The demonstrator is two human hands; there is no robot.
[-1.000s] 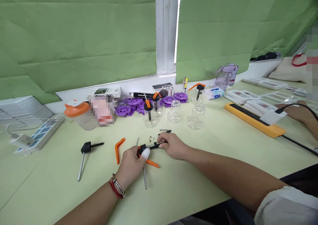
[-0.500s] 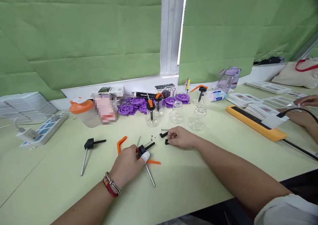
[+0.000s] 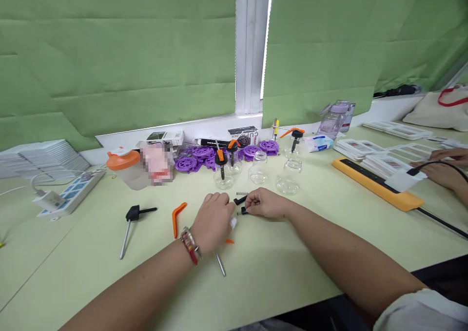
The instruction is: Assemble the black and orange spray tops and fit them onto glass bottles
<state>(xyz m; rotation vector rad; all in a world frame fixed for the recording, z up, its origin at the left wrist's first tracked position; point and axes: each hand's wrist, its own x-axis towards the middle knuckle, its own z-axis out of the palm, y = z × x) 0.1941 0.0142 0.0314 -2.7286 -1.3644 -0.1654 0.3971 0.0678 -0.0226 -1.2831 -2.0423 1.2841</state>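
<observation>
My right hand point(image 3: 265, 203) pinches a small black plastic part point(image 3: 244, 211). A short coil spring point(image 3: 239, 213) shows at that part's left end. Close by on the left is my left hand point(image 3: 215, 219), back upward, fingers curled, a white wrap on one digit. Whatever its fingertips hold is hidden. Below it, a metal rod point(image 3: 220, 263) and an orange tip point(image 3: 229, 242) stick out, the rest covered by the hand. Behind my hands lie another black piece point(image 3: 239, 201) and a longer spring point(image 3: 242, 193). An orange bent lever point(image 3: 178, 219) lies left of my left hand.
A black-headed metal rod point(image 3: 133, 214) lies at left, near a white power strip point(image 3: 73, 197). Glass jars point(image 3: 259, 170), purple plastic pieces point(image 3: 187, 164) and an orange-lidded cup point(image 3: 124, 163) line the back. At right are a yellow power strip point(image 3: 376, 182) and another person's hands point(image 3: 448, 167).
My left hand has moved right and slightly up, away from the black-headed rod piece and toward my right hand. The short spring now shows beside the black part. My right hand has barely moved.
</observation>
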